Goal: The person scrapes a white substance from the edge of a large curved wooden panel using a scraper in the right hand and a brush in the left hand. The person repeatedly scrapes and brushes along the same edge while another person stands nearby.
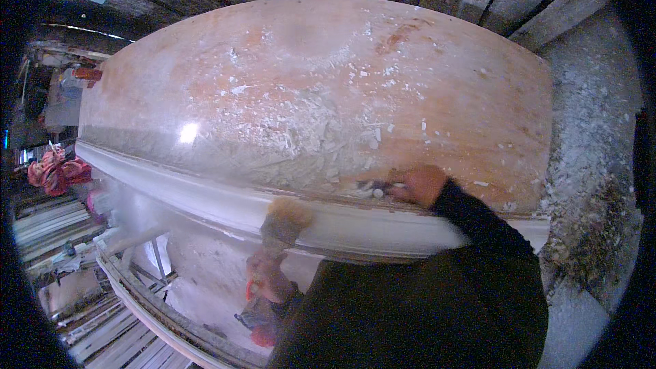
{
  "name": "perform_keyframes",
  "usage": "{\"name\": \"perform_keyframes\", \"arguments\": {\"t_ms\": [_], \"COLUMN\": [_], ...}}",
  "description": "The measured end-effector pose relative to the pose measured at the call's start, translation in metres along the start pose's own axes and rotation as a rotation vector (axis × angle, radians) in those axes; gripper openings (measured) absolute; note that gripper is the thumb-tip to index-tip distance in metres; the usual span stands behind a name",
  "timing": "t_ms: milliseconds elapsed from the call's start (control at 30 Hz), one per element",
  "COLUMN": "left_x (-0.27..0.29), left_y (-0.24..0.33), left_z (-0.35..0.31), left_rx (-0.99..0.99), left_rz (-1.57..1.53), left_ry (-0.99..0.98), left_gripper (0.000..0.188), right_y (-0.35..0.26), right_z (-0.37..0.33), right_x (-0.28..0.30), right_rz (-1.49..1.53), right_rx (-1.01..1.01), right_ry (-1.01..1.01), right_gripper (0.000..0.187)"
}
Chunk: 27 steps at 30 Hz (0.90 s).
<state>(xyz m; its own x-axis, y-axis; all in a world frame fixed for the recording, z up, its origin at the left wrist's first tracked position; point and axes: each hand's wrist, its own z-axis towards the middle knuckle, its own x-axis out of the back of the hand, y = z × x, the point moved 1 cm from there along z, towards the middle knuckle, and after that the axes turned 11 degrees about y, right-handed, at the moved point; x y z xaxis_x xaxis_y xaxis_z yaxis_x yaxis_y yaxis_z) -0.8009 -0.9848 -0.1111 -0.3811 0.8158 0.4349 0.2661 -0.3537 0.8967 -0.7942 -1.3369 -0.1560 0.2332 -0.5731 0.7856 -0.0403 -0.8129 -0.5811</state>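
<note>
A broad wooden panel [465, 89] stretches across the view, dusted with white flakes and shavings. Along its near side runs a white molded edge [191, 188]. My left hand [270, 277] is closed around what looks like a brush with tan bristles [287, 215], smeared by motion against the molding. Orange and red parts show beside and below that hand; what they belong to is unclear. On the panel near the molding rests my right hand [424, 184], its fingers closed on a small dark tool [372, 186] with a pale tip, its exact kind blurred.
White flakes heap on the panel's middle [301, 126]. Debris covers the floor [594, 184] at the right. Stacked pale strips [51, 222] lie at the left, near a red cloth-like bundle [58, 171]. A curved wooden rail [137, 301] stands at lower left.
</note>
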Motion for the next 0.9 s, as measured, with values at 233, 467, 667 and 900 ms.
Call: {"name": "perform_keyframes", "arguments": {"t_ms": [233, 467, 667, 900], "left_x": [0.009, 0.019, 0.02, 0.045], "left_y": [-0.007, -0.02, -0.039, -0.049], "left_z": [0.01, 0.016, 0.038, 0.04], "left_rx": [-0.033, 0.0, -0.136, -0.135], "left_rz": [-0.407, -0.259, -0.042, -0.211], "left_ry": [-0.025, 0.01, -0.014, -0.005], "left_gripper": [0.018, 0.026, 0.02, 0.019], "right_y": [-0.024, -0.021, -0.036, -0.04], "right_z": [0.006, 0.016, 0.024, 0.027], "right_x": [0.007, 0.004, 0.029, 0.031], "right_rz": [0.08, -0.073, -0.059, -0.141], "right_rx": [0.026, -0.168, -0.149, -0.154], "right_ry": [0.119, -0.007, -0.061, -0.049], "right_gripper": [0.031, 0.03, 0.031, 0.032]}}
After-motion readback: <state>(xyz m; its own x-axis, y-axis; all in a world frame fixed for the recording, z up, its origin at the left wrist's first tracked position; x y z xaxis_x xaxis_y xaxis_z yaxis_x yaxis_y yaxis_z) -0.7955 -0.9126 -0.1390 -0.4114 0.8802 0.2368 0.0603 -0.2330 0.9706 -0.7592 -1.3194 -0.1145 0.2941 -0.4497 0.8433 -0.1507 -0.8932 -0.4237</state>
